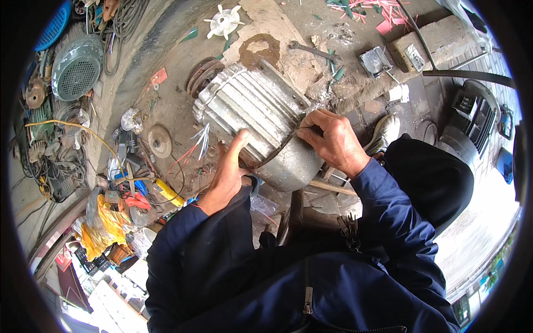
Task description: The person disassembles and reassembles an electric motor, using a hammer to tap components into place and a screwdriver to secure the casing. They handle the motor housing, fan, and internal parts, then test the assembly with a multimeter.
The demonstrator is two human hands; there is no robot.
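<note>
A grey finned electric motor (250, 105) lies on its side before me, its round end cover (291, 166) toward my knees. Against the motor's left side rests my left hand (225, 175), thumb stretched along the fins and fingers curled partly out of sight beneath. My right hand (336, 141) is pinched closed at the seam between the finned body and the end cover, on the right. Whatever sits between those fingertips is hidden. Loose white and red lead wires (201, 141) stick out from the motor's left side. A grooved pulley (202, 75) is at its far end.
A white fan wheel (224, 22) and a wrench (313, 51) lie beyond the motor. To the right are a metal box (375, 61), a wooden beam (444, 41) and another motor (472, 119). Tools, cables and a yellow bag (111, 219) clutter the left.
</note>
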